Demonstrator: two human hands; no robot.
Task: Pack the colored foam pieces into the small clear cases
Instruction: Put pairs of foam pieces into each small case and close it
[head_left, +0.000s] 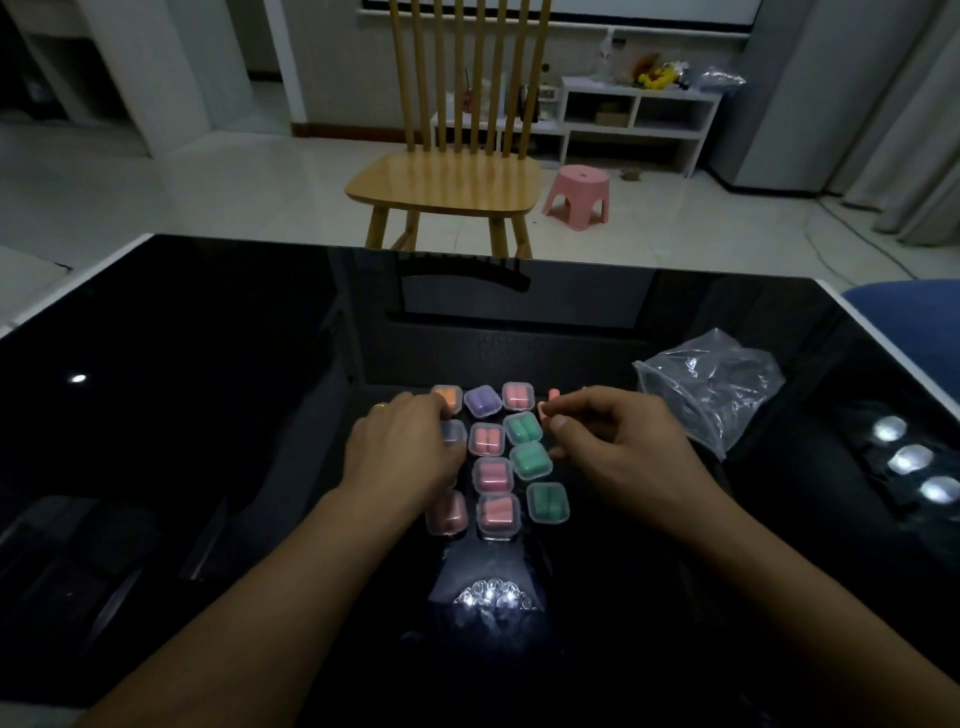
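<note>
From the head camera, most small clear plastic cases (491, 475) on the glossy black table (208, 364) already hold coloured foam pieces, packed in rows; the task looks nearly finished. The right hand (618, 457) pinches a loose pink foam piece (545, 414) just beside the rows. The left hand (402, 452) rests curled over the cases at the left; its grip cannot be told.

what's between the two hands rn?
In the head view, clear cases holding foam lie between the left hand and right hand: a pink case and two green cases, on the black table.
</note>
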